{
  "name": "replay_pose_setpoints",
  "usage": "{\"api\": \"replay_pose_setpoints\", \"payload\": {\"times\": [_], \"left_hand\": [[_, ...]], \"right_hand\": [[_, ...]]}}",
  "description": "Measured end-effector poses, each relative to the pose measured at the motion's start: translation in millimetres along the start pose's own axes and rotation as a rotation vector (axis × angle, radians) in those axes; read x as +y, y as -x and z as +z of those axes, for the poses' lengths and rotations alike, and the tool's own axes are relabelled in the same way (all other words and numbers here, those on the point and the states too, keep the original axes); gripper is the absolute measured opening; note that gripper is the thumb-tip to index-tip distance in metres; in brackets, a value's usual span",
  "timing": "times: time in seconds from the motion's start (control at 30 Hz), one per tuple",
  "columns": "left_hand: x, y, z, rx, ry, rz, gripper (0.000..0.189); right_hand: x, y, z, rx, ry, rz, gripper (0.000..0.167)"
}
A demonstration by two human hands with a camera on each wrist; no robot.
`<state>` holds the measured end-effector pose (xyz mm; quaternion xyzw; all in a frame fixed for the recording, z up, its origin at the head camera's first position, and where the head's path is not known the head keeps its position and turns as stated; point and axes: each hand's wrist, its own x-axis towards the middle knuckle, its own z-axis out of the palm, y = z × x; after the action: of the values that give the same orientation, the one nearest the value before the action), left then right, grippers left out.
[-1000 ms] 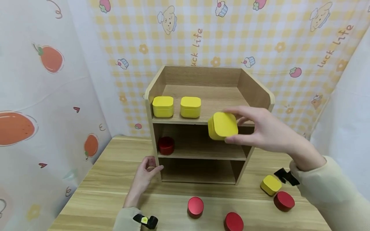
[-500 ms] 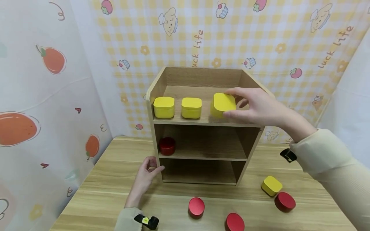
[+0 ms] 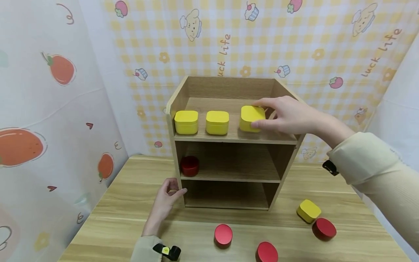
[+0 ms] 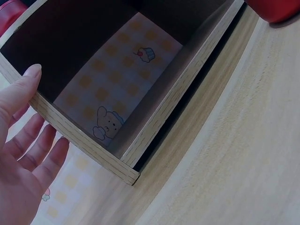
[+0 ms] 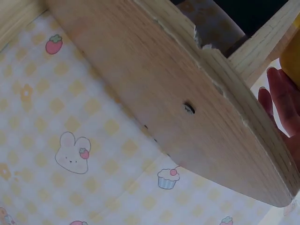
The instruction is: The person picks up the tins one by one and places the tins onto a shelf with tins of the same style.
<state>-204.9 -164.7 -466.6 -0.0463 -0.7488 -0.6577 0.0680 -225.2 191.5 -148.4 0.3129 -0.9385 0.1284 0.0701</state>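
Note:
My right hand pinches a yellow rounded-square box between thumb and fingers, low over the top level of a wooden shelf unit. To its left on that level stand two like boxes, a middle one and a leftmost one. My left hand grips the unit's left side panel near the bottom. In the left wrist view its thumb lies over the front edge, fingers outside. In the right wrist view, only part of the held box shows, beside my fingertips.
A round red tin stands at the left of the middle level. On the wooden table are a red tin in front of the unit, another nearer, and a third touching a yellow box at right.
My right hand has carried the yellow box up and back, from in front of the unit to over its top level, and levelled it. The left hand has stayed on the side panel.

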Motion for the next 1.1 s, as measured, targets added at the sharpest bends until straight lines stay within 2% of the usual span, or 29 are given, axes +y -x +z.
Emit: {"api": "replay_pose_setpoints", "payload": {"times": [0.3, 0.8, 1.1], "left_hand": [[1.6, 1.0, 1.1, 0.000, -0.005, -0.008, 0.038], [3.1, 1.3, 0.8, 0.002, -0.020, -0.021, 0.040], [-1.0, -0.9, 0.5, 0.005, -0.018, -0.042, 0.040]], "right_hand": [[-1.4, -1.1, 3.3, -0.079, -0.009, 0.005, 0.063], [1.9, -2.5, 5.1, -0.158, -0.060, 0.077, 0.070], [-0.9, -2.2, 2.7, -0.174, -0.072, 0.084, 0.070]]}}
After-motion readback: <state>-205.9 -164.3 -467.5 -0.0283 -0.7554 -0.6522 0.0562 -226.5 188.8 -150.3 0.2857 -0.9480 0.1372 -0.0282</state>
